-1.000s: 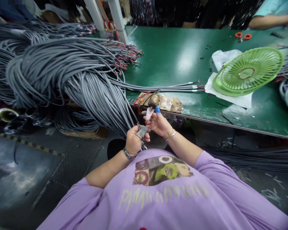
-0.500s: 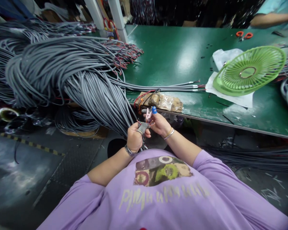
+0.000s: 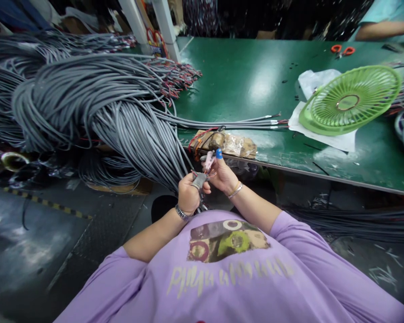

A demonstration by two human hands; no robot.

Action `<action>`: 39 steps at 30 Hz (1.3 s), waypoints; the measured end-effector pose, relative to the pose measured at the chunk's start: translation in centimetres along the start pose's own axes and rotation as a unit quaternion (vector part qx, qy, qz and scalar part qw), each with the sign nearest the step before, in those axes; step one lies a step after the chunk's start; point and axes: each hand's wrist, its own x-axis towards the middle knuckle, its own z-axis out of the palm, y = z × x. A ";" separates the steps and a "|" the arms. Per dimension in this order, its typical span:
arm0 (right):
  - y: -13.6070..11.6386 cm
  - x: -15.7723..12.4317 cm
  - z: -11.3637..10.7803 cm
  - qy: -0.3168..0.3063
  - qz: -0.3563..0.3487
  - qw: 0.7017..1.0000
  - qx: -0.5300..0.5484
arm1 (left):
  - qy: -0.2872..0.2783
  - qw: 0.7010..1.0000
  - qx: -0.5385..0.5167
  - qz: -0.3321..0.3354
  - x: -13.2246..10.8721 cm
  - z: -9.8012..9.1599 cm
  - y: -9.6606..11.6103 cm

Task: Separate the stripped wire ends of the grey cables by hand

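Note:
My left hand (image 3: pixel 188 194) is closed around the end of a grey cable, low in front of the shirt. A grey wrapped piece (image 3: pixel 199 180) shows at its thumb; whether it is a thumb cover or cable jacket is unclear. Thin reddish wires (image 3: pixel 211 173) fan out between the two hands. My right hand (image 3: pixel 225 178) wears a blue cover (image 3: pixel 218 154) on its thumb tip. It is closed on a small pale pink clip-like tool (image 3: pixel 209 159), held just above the wires. Fingers hide part of the tool and the cable end.
A big bundle of grey cables (image 3: pixel 131 134) hangs over the left table edge. A taped cardboard piece (image 3: pixel 237 144) lies at the front edge of the green table (image 3: pixel 235 80). Farther right are a green fan (image 3: pixel 348 102) and orange-handled scissors (image 3: pixel 342 50). Another person's arm (image 3: pixel 385 30) shows top right.
The pink tool and my right thumb have shifted slightly, the thumb a little to the right. My left hand keeps its hold in nearly the same place.

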 end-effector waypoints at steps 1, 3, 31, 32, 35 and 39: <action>0.0 0.0 -0.1 -0.010 0.008 1.000 0.003 | -0.001 1.000 -0.001 0.004 -0.1 -0.1 0.0; -0.2 -0.2 -0.4 -0.032 0.024 0.999 0.001 | -0.003 1.000 0.000 0.013 -0.5 -0.4 -0.1; -0.3 -0.1 -1.1 -0.044 -0.023 0.996 -0.073 | 0.001 0.994 0.073 0.077 0.5 -1.2 -1.0; -0.4 -0.3 -1.2 -0.051 -0.011 0.996 -0.079 | 0.002 0.994 0.073 0.076 0.4 -1.3 -1.0; -1.1 -0.9 -1.7 -0.075 0.057 0.988 -0.124 | 0.002 0.995 0.074 0.072 0.0 -1.8 -1.0; -2.0 -1.8 -2.4 -0.130 0.121 0.953 -0.245 | -0.015 0.992 0.108 0.061 -0.8 -2.5 -0.7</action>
